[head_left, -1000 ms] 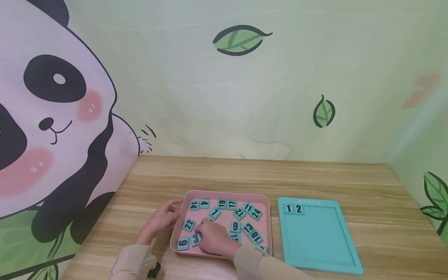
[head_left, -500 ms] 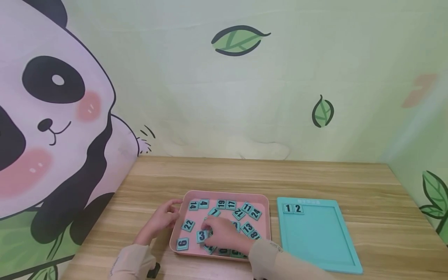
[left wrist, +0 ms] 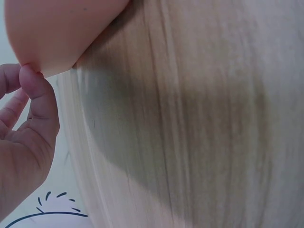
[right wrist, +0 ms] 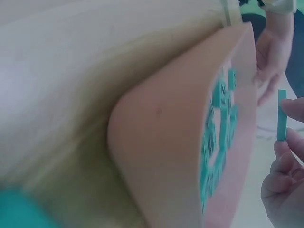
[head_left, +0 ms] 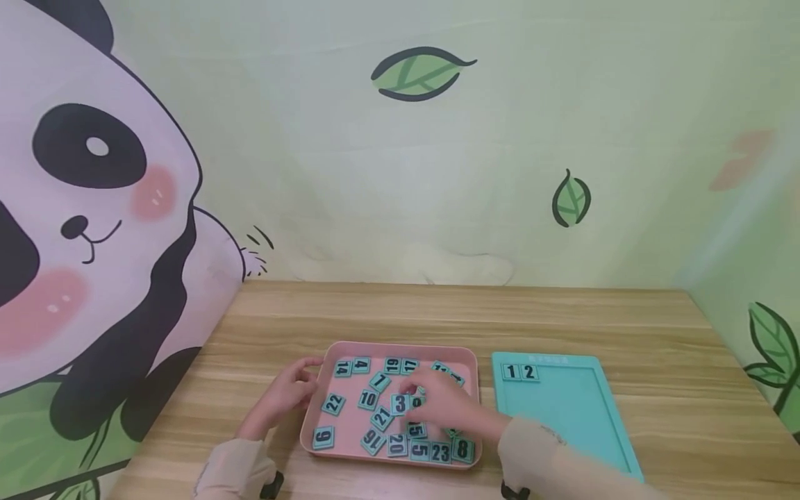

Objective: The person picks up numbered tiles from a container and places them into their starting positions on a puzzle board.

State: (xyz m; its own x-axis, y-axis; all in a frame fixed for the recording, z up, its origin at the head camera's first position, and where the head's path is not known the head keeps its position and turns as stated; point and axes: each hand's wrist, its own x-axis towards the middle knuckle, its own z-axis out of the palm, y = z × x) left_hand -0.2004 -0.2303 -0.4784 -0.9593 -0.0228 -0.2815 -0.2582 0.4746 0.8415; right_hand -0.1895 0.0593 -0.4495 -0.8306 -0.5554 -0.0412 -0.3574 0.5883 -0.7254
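My right hand (head_left: 446, 403) pinches a teal number tile (head_left: 398, 404) marked 3, thumb and fingertip on its edges, over the pink tray (head_left: 306, 423). The right wrist view shows the tile (right wrist: 282, 118) edge-on, raised past the tray's rim. Several number tiles lie in the tray, such as 10 (head_left: 367, 398) and 21 (head_left: 382, 418); some are hidden under the right hand. My left hand (head_left: 290, 389) rests at the tray's left wall. In the left wrist view its thumb (left wrist: 35, 85) touches the tray's outer side, the fingers relaxed.
A teal board (head_left: 556, 403) with a raised rim lies right of the tray, tiles 1 (head_left: 511, 373) and 2 (head_left: 530, 373) side by side in its upper left corner. Both stand on a wooden table (head_left: 375, 312) before a panda-print backdrop (head_left: 300, 173).
My right hand has picked up tile 3 from the tray's lower left and carried it rightward over the other tiles. The left hand stays at the tray's side.
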